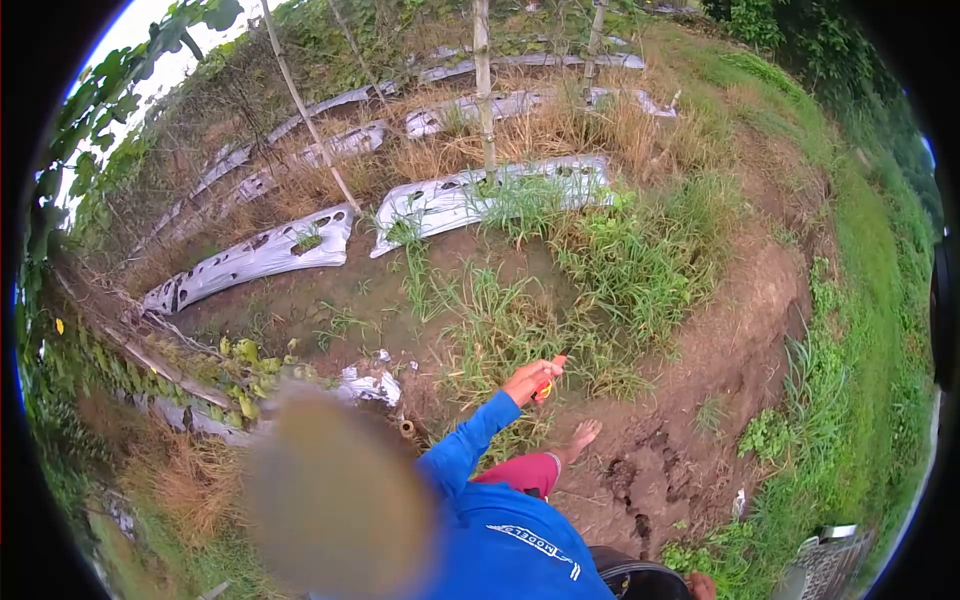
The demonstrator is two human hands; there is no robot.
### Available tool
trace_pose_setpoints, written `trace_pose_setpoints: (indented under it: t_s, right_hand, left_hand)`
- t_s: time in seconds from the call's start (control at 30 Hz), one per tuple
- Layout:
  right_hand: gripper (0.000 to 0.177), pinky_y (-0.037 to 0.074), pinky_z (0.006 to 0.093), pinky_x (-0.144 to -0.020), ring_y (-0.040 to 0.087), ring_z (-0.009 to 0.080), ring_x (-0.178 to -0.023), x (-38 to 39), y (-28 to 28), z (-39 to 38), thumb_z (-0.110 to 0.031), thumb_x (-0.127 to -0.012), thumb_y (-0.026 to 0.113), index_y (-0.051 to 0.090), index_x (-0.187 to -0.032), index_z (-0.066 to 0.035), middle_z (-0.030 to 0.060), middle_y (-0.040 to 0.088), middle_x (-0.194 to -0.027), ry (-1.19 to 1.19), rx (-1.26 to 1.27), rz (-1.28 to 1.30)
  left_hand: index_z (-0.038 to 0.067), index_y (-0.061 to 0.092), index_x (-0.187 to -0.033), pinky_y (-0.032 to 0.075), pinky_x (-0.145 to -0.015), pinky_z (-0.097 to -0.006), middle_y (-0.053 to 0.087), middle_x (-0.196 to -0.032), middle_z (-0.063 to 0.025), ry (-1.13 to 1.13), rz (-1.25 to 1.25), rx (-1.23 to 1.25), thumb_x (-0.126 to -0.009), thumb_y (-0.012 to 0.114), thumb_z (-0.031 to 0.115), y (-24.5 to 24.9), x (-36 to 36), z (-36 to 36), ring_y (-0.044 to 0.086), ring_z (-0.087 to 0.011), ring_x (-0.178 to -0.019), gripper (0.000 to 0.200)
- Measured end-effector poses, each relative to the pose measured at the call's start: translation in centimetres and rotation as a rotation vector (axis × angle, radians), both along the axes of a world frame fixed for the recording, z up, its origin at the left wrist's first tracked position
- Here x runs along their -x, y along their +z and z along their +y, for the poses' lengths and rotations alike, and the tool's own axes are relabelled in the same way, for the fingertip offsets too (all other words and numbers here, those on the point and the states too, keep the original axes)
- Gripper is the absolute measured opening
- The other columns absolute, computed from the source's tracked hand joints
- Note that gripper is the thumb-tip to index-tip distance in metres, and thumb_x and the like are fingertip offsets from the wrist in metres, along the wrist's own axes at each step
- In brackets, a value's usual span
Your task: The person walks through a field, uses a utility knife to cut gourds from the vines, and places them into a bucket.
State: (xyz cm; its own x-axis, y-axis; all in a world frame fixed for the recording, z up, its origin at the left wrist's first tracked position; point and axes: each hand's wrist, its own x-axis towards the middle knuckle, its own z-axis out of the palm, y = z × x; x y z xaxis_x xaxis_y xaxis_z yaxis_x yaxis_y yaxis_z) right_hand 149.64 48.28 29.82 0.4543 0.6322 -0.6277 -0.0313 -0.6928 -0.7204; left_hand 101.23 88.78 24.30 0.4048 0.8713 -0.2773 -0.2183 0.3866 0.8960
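At the end of the blue sleeve, my left hand (532,383) is closed around a small orange-red object (543,391) with a yellow part, whose shape is partly hidden by my fingers. Just beyond it grow green grass and weeds (525,335). At the bottom edge, beside a black round container (640,582), a bit of skin (700,586) shows; it may be my right hand, but its fingers are unclear. A bare foot (582,437) rests on brown soil near my left hand.
Silvery plastic sheets (440,208) with holes cover the beds ahead, among upright poles (484,95). Crumpled plastic (370,386) lies left of my left hand. A blurred brownish shape (340,490) hides the lower left. A grey slatted crate (825,565) stands at lower right.
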Motion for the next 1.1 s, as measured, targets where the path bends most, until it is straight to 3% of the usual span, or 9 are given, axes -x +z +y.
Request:
trace_pose_setpoints:
  t_s: [0.2,0.3,0.33,0.57,0.63,0.73,0.83,0.97,1.1]
  right_hand:
    - [0.036,0.041,0.0245,-0.066,0.050,0.0109,-0.066,-11.0,1.7,12.3,-0.040,-0.086,0.070,0.067,-0.091,-0.004,0.0018,0.059,-0.075,-0.092,0.065,-0.073]
    - [0.036,0.041,0.0245,-0.067,0.050,0.0110,-0.067,-16.1,3.0,17.9,-0.039,-0.086,0.070,0.067,-0.093,-0.004,0.0023,0.060,-0.077,-0.152,0.109,-0.084]
    - [0.036,0.041,0.0245,-0.067,0.050,0.0110,-0.067,-17.7,3.4,19.5,-0.039,-0.086,0.070,0.067,-0.093,-0.004,0.0025,0.060,-0.078,-0.166,0.119,-0.085]
    - [0.036,0.041,0.0247,-0.068,0.050,0.0112,-0.068,-32.8,0.1,26.6,-0.037,-0.086,0.071,0.067,-0.096,-0.003,0.0037,0.062,-0.082,-0.340,0.205,-0.032]
    - [0.033,0.040,0.0252,-0.073,0.051,0.0132,-0.079,-27.7,6.1,33.6,-0.029,-0.092,0.058,0.069,-0.104,0.000,0.0055,0.063,-0.096,-0.244,-0.322,-0.272]
    - [0.028,0.043,0.0297,-0.078,0.054,0.0164,-0.085,-34.1,4.8,40.2,-0.020,-0.092,0.056,0.068,-0.107,0.000,0.0068,0.062,-0.098,-0.283,-0.321,-0.044]
    - [0.031,0.042,0.0293,-0.074,0.052,0.0155,-0.082,-42.1,1.5,46.9,-0.028,-0.088,0.060,0.069,-0.104,-0.003,0.0051,0.062,-0.098,-0.173,-0.229,-0.335]
    - [0.043,0.039,0.0239,-0.067,0.049,0.0105,-0.075,-47.5,7.5,59.9,-0.038,-0.083,0.065,0.067,-0.105,-0.001,0.0020,0.061,-0.090,-0.340,-0.176,-0.133]
    - [0.044,0.041,0.0252,-0.065,0.053,0.0131,-0.071,-55.8,8.9,67.9,-0.040,-0.077,0.070,0.068,-0.102,-0.003,0.0004,0.059,-0.079,-0.166,-0.106,-0.143]
  left_hand:
    - [0.009,0.037,-0.138,0.046,-0.081,-0.0288,0.058,-0.105,-0.0047,0.081,0.013,-0.231,-0.094,0.057,0.011,-10.0,-9.7,11.1,0.053,-0.0099,-0.089,0.049]
    - [0.008,0.036,-0.139,0.046,-0.081,-0.0293,0.059,-0.105,-0.0072,0.093,-0.119,-0.222,-0.092,0.060,0.013,-6.4,-16.2,17.6,0.056,-0.0117,-0.089,0.052]
    - [0.006,0.037,-0.140,0.046,-0.091,-0.0325,0.054,-0.128,-0.0115,0.043,-0.157,-0.130,-0.089,0.063,0.013,-5.4,-17.9,20.1,0.058,-0.0161,-0.099,0.058]
    - [0.004,0.037,-0.143,0.052,-0.078,-0.0332,0.061,-0.098,-0.0110,0.058,-0.465,-0.086,-0.090,0.064,0.016,11.4,-30.8,35.9,0.062,-0.0174,-0.090,0.061]
    - [0.005,0.045,-0.139,0.053,-0.072,-0.0313,0.062,-0.093,-0.0100,-0.030,-0.447,0.037,-0.091,0.061,0.020,12.2,-33.7,40.7,0.062,-0.0182,-0.085,0.053]
    - [0.006,0.055,-0.121,0.053,-0.060,-0.0308,0.062,-0.082,-0.0084,-0.058,-0.394,0.159,-0.095,0.059,0.023,7.6,-39.2,48.0,0.061,-0.0177,-0.071,0.031]
    - [0.008,0.057,-0.105,0.051,-0.052,-0.0309,0.061,-0.077,-0.0087,0.043,-0.264,0.281,-0.096,0.057,0.021,1.4,-44.3,53.6,0.059,-0.0178,-0.061,0.016]
    - [0.009,0.057,-0.101,0.048,-0.042,-0.0361,0.061,-0.069,-0.0103,0.309,0.120,0.500,-0.091,0.060,0.025,-12.6,-45.2,57.8,0.057,-0.0215,-0.050,0.019]
    - [0.006,0.060,-0.084,0.049,-0.045,-0.0384,0.061,-0.065,-0.0119,0.265,0.475,0.433,-0.087,0.062,0.031,-13.0,-45.8,57.6,0.060,-0.0242,-0.052,0.025]
